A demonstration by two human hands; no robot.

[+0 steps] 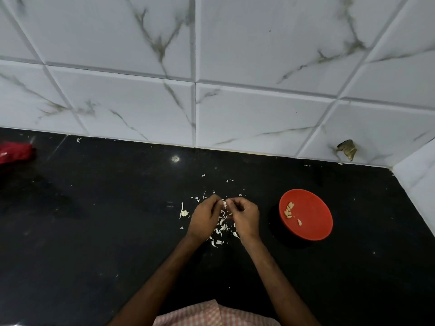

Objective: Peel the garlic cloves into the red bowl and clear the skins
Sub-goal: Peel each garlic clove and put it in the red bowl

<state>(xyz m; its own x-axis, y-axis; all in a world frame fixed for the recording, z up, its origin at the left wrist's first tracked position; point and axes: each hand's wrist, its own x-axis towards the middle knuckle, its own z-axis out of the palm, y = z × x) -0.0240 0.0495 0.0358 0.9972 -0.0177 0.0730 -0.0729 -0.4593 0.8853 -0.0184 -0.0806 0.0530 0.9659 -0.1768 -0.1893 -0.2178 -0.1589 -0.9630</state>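
Black stone countertop (98, 243) fills the lower half of our view, and we hold both hands close together above its middle. Our left hand (204, 217) and our right hand (245, 217) are curled, knuckles up, with their fingertips meeting on a small pale garlic clove (224, 203). Both hands pinch it. The fingers hide most of it, so we cannot tell how much skin it carries.

Below our hands and between our wrists lies a loose scatter of white skins (222, 228). Smaller flakes spread out toward the wall, and a larger curled strip (181, 210) sits just left of the left hand.

To the right of our right hand, near it but not touching, the red bowl (313, 222) stands on the countertop. A small cluster of peeled cloves (289, 210) lies against its left side, and a single clove (299, 222) lies a little apart from them, nearer to us.

At the far left edge, close to the wall, we see part of a red cloth (15, 152). White tiles (259, 109) with grey marble veins cover the wall behind. Low on the right, near the corner, one tile has a dark broken patch (347, 149). Between our forearms, at the bottom edge, a pink and white checked garment (211, 314) shows.
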